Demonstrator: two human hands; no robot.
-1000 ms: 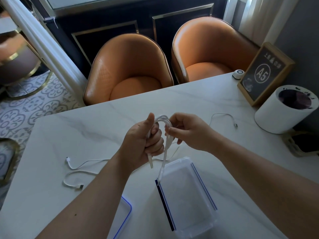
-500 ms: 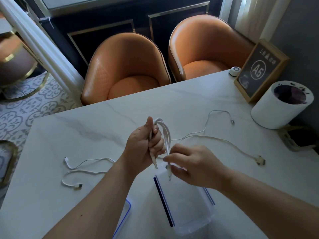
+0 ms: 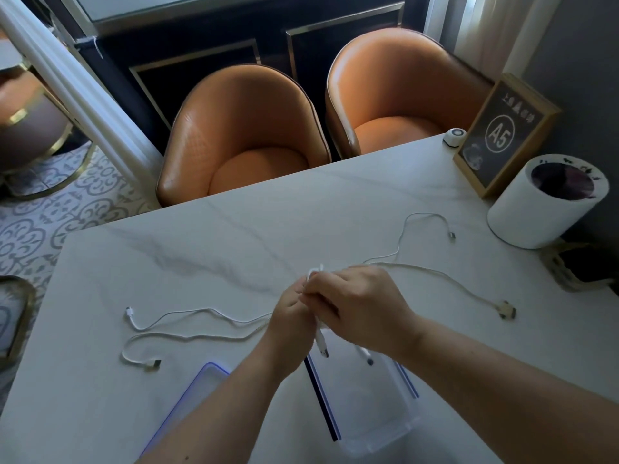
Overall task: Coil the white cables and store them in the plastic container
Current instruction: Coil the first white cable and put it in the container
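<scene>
Both hands meet over the middle of the marble table [image 3: 234,249]. My left hand [image 3: 293,321] grips a coiled white cable [image 3: 322,343], whose two plug ends hang down over the clear plastic container [image 3: 368,416]. My right hand [image 3: 360,306] covers the top of the coil and is closed on it. A loose white cable [image 3: 187,329] lies on the table to the left. Another loose white cable [image 3: 445,276] trails to the right, ending in a wide plug.
The container's lid [image 3: 187,406] with a blue rim lies left of the container. A white cylindrical bin [image 3: 542,209], a framed A5 sign [image 3: 502,135] and a small round white device [image 3: 454,136] stand at the far right. Two orange chairs [image 3: 244,135] are behind the table.
My right hand rose from the hanging cable end back onto the top of the coil. The coil's plug ends now dangle over the container.
</scene>
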